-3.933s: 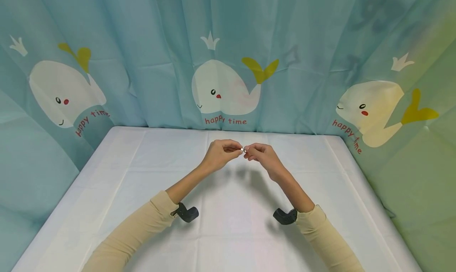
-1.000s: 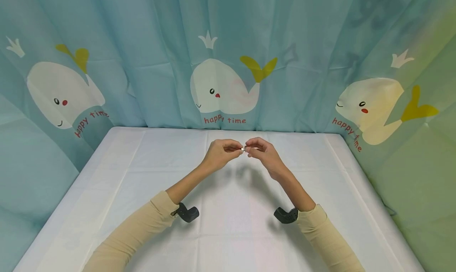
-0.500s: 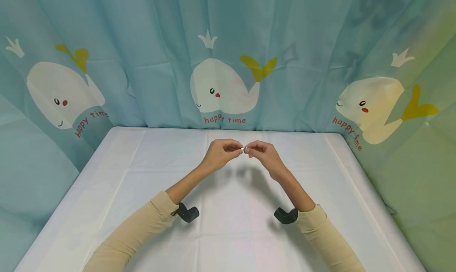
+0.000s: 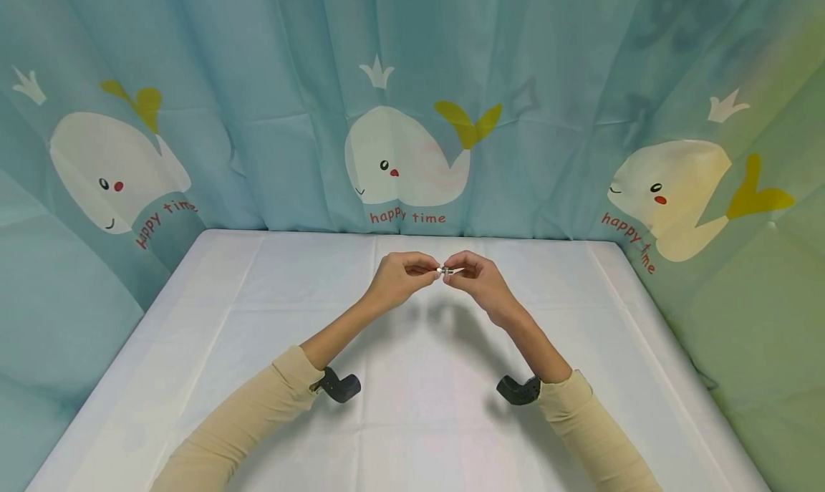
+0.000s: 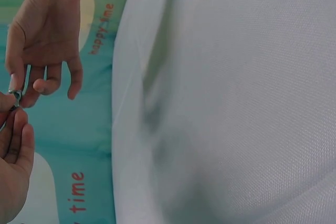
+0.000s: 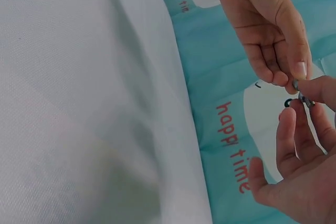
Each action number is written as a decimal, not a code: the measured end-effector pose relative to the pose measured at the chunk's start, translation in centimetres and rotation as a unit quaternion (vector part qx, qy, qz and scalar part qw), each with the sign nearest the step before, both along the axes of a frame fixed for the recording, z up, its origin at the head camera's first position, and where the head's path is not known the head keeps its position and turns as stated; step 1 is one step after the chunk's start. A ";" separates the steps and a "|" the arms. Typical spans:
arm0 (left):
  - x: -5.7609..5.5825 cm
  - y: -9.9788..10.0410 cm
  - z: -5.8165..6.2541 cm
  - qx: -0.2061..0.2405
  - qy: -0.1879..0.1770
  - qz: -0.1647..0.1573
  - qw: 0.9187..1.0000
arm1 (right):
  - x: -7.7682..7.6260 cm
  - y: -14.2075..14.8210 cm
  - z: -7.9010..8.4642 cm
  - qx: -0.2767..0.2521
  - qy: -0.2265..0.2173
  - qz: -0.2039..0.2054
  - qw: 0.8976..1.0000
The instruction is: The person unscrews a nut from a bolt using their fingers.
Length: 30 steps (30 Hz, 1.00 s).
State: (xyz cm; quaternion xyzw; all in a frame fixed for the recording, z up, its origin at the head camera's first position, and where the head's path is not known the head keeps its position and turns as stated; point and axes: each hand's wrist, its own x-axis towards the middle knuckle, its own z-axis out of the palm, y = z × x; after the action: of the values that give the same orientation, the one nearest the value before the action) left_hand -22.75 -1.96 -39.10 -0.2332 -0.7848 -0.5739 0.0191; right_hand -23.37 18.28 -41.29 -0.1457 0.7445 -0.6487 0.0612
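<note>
A small silvery metal bolt-like piece point(image 4: 445, 270) is held in the air over the far part of the white table. My left hand point(image 4: 401, 278) pinches its left end between thumb and fingertips. From the other side, the thumb and a fingertip of my right hand point(image 4: 478, 283) close on it, one below and one above. In the right wrist view the piece point(image 6: 306, 99) shows a ridged end by the right fingertips; the right hand's other fingers point(image 6: 286, 135) are spread loosely. Fingers largely cover the piece point(image 5: 16, 96) in the left wrist view, so its exact kind is unclear.
A white cloth covers the table point(image 4: 419, 406). Behind its far edge hangs a blue-green curtain point(image 4: 277, 155) with whale prints, which also runs along both sides. Black wrist mounts point(image 4: 340, 386) sit at both sleeve cuffs.
The right fingertips have parted and closed round the piece again, and have now spread slightly, showing more of the metal. The left hand keeps its pinch and has hardly moved.
</note>
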 end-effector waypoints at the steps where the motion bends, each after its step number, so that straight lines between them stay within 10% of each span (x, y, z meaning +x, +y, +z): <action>1: -0.3 0.0 -0.5 0.002 0.001 0.001 1.000 | 0.0 0.0 0.0 0.001 0.000 0.002 1.000; 11: -1.3 -0.2 -1.9 0.011 0.010 -0.009 1.000 | -0.2 -0.1 0.2 0.035 -0.050 -0.022 0.998; 30: -1.4 -0.4 -1.9 0.008 0.016 -0.011 1.000 | 0.1 -0.1 0.4 0.026 -0.014 -0.018 0.999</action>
State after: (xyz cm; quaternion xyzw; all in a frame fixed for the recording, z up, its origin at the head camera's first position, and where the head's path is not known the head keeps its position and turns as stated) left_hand -24.14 -2.31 -40.96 -0.2511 -0.7771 -0.5765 0.0274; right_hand -23.23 18.14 -40.87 -0.1219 0.7624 -0.6323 0.0633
